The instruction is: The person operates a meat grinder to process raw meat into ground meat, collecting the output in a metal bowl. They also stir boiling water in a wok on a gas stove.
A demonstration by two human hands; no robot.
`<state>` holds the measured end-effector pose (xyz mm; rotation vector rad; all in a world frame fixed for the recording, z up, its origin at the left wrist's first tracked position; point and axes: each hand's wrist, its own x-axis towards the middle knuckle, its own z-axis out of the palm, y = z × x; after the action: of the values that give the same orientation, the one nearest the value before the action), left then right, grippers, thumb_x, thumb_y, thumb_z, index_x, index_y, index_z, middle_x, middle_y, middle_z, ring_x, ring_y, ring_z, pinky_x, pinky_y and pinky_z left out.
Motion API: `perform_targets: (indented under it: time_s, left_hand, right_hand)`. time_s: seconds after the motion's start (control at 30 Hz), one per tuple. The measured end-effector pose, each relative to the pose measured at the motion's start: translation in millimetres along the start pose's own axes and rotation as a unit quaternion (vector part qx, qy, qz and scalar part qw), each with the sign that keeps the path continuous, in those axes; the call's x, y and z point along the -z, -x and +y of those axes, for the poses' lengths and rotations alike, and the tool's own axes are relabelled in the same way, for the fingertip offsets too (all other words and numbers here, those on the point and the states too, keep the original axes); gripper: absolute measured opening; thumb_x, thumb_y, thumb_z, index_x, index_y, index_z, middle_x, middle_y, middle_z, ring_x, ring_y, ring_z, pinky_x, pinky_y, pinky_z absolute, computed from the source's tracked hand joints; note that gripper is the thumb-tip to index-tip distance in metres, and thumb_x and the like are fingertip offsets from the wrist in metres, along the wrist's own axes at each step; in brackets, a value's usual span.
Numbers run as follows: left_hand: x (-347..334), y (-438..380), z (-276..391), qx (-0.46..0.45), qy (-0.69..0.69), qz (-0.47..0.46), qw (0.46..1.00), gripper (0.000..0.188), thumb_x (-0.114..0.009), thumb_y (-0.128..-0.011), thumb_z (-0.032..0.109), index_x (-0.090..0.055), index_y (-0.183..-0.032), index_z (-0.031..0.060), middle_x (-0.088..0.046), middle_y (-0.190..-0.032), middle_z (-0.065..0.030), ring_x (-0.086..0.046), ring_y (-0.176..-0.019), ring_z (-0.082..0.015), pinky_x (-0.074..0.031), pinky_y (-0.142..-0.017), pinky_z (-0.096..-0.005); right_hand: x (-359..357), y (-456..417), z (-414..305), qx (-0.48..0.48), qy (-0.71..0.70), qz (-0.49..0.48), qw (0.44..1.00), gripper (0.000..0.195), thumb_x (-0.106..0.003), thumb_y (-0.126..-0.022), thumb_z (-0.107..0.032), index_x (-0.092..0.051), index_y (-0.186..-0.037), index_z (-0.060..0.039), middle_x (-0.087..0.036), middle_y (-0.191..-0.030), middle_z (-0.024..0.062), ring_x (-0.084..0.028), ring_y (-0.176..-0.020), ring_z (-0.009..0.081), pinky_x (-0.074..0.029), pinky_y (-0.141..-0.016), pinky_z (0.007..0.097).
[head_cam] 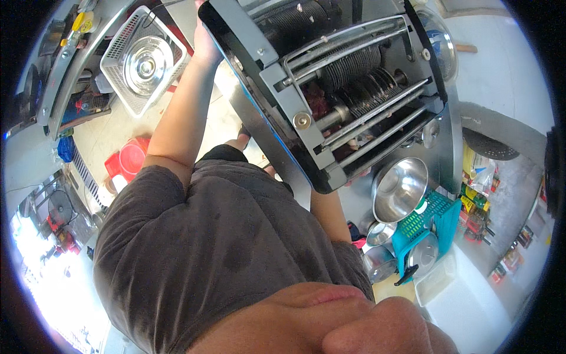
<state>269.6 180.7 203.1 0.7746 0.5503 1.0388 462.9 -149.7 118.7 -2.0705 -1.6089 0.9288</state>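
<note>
A meat-cutting machine (353,101) of grey metal is right in front of me, its top open. Inside show ribbed rollers (353,66), a set of round blades (371,93) and metal rods, with bits of meat stuck to them. My left hand (206,42) grips the machine's left side, its fingers mostly hidden behind the edge. Under the near edge is my right hand (360,176); only some fingertips show, against the machine's underside. The machine looks tilted over a steel surface (252,115).
Left, a white plastic basket (132,99) holds a steel lid or bowl (148,66). Red plastic tubs (132,157) are on the floor. Right stand a steel bowl (400,190), a teal basket (449,221) with a pot lid (423,254), and a white box (468,292). Bottles (475,199) line the far right.
</note>
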Motion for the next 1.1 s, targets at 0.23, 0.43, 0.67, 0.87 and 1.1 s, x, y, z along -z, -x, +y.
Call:
perform_targets:
  time_s: [0.23, 0.43, 0.67, 0.87, 1.1]
  left_hand:
    - [-5, 4, 1, -0.002, -0.043, 0.017, 0.999, 0.027, -0.053, -0.095, 0.029, -0.061, -0.104, 0.0055, -0.063, -0.092, -0.0057, -0.061, -0.082, -0.016, -0.052, -0.069, -0.0288]
    - [-5, 5, 2, -0.003, -0.061, 0.024, 0.998, 0.027, -0.053, -0.095, 0.029, -0.061, -0.103, 0.0052, -0.063, -0.092, -0.0064, -0.061, -0.083, -0.0168, -0.052, -0.07, -0.0293]
    - [-3, 6, 3, -0.006, -0.072, 0.03, 0.997, 0.026, -0.052, -0.095, 0.028, -0.062, -0.102, 0.0049, -0.063, -0.092, -0.0072, -0.061, -0.083, -0.0177, -0.051, -0.07, -0.03]
    - [-4, 3, 4, -0.004, -0.081, 0.026, 0.996, 0.026, -0.052, -0.095, 0.028, -0.062, -0.101, 0.0046, -0.064, -0.092, -0.0078, -0.061, -0.084, -0.0185, -0.051, -0.071, -0.0306]
    - [-1, 5, 0, -0.004, -0.087, 0.035, 0.996, 0.026, -0.052, -0.095, 0.027, -0.063, -0.1, 0.0043, -0.064, -0.092, -0.0086, -0.061, -0.084, -0.0194, -0.051, -0.072, -0.0312]
  right_hand:
    - [22, 2, 16, -0.009, 0.012, 0.036, 0.999, 0.036, -0.052, -0.087, -0.032, -0.059, -0.113, -0.0078, -0.057, -0.11, 0.0151, -0.05, -0.107, 0.0327, -0.033, -0.099, 0.0497]
    - [27, -7, 19, -0.009, 0.011, 0.047, 0.999, 0.036, -0.051, -0.088, -0.034, -0.059, -0.113, -0.0083, -0.058, -0.109, 0.0143, -0.05, -0.105, 0.0317, -0.034, -0.097, 0.0485]
    - [31, -18, 20, -0.005, 0.008, 0.051, 0.999, 0.036, -0.05, -0.089, -0.036, -0.059, -0.112, -0.009, -0.058, -0.107, 0.0134, -0.051, -0.103, 0.0306, -0.036, -0.096, 0.0472]
    - [26, -48, 21, 0.006, 0.014, 0.059, 0.998, 0.037, -0.049, -0.09, -0.037, -0.059, -0.112, -0.0096, -0.059, -0.106, 0.0126, -0.052, -0.102, 0.0296, -0.037, -0.094, 0.046]
    - [24, -75, 19, 0.012, 0.025, 0.054, 0.998, 0.037, -0.047, -0.091, -0.039, -0.058, -0.112, -0.0102, -0.059, -0.104, 0.0117, -0.053, -0.099, 0.0284, -0.039, -0.092, 0.0447]
